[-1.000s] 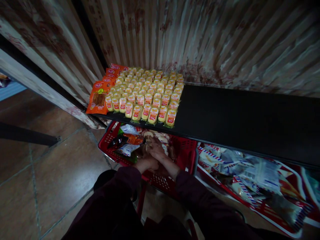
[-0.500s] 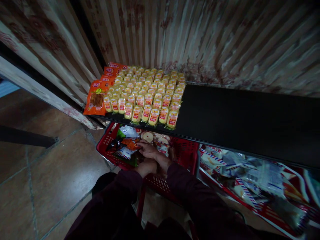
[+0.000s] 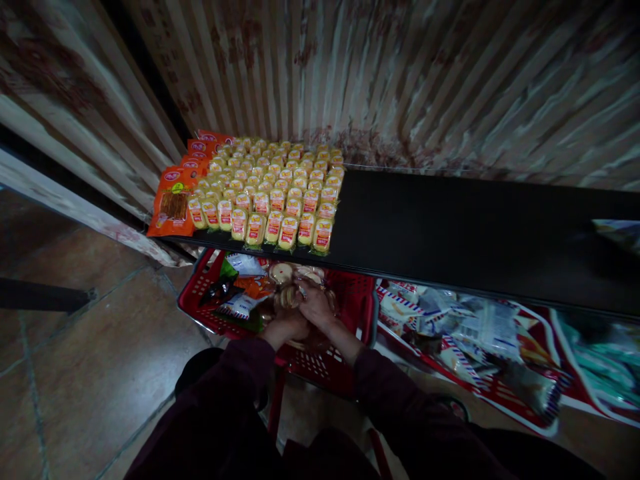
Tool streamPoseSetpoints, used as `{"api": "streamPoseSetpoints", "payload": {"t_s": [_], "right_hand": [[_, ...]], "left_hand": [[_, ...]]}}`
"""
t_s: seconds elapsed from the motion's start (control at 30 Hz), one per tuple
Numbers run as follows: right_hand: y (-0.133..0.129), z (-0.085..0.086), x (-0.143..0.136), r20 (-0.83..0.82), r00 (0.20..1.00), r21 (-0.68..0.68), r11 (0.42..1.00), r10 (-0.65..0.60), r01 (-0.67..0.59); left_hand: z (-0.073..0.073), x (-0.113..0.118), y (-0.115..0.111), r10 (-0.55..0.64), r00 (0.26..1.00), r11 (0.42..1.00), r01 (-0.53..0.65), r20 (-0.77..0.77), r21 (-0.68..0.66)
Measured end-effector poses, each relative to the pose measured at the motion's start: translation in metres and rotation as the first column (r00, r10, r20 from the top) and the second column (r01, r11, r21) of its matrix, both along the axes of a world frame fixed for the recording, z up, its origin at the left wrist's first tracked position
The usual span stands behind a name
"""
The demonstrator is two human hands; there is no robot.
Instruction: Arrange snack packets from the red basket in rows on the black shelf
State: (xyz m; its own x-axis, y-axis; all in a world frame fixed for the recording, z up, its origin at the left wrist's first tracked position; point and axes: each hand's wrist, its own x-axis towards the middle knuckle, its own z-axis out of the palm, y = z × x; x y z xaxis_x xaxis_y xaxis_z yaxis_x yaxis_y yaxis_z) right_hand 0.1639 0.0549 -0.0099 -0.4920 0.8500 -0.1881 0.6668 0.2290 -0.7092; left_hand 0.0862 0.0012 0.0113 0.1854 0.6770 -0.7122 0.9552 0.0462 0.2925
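Observation:
My left hand and my right hand are close together inside a red shopping basket below the shelf's front edge. Between them is a clear pack of round biscuits, its stacked edges showing. Both hands are closed on this pack, the left from below and the right along its side; some fingertips are hidden. More round biscuits in clear wrap lie just beyond. To the left in the basket are an orange packet and a striped white packet.
Yellow wrapped cakes stand in rows on the black shelf, with orange bags at their left. Another red basket with snack packets is at the right, beside a container with green packets. A pleated curtain hangs behind.
My right hand has moved back from beside the orange packet to the biscuit pack, which now shows raised between my hands. The view has turned a little to the right.

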Motion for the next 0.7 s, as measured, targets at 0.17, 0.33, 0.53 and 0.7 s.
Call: {"api": "streamPoseSetpoints", "payload": {"t_s": [0.17,0.33,0.53,0.7], "right_hand": [[0.015,-0.015,0.024,-0.005,0.945,0.034,0.944,-0.327,0.327],[0.018,-0.037,0.032,-0.055,0.913,-0.125,0.91,-0.405,0.396],[0.02,-0.06,0.034,-0.149,0.818,-0.215,0.826,-0.555,0.521],[0.022,-0.067,0.034,-0.198,0.811,-0.261,0.827,-0.55,0.498]], "left_hand": [[0.018,-0.002,0.002,-0.016,1.0,1.0,0.016,-0.025,0.002],[0.015,-0.003,0.003,0.02,1.0,0.996,-0.022,0.022,0.084],[0.013,-0.005,0.006,0.057,0.997,0.992,-0.061,0.045,0.107],[0.01,-0.005,0.008,0.081,0.992,0.993,-0.089,0.1,0.082]]}}
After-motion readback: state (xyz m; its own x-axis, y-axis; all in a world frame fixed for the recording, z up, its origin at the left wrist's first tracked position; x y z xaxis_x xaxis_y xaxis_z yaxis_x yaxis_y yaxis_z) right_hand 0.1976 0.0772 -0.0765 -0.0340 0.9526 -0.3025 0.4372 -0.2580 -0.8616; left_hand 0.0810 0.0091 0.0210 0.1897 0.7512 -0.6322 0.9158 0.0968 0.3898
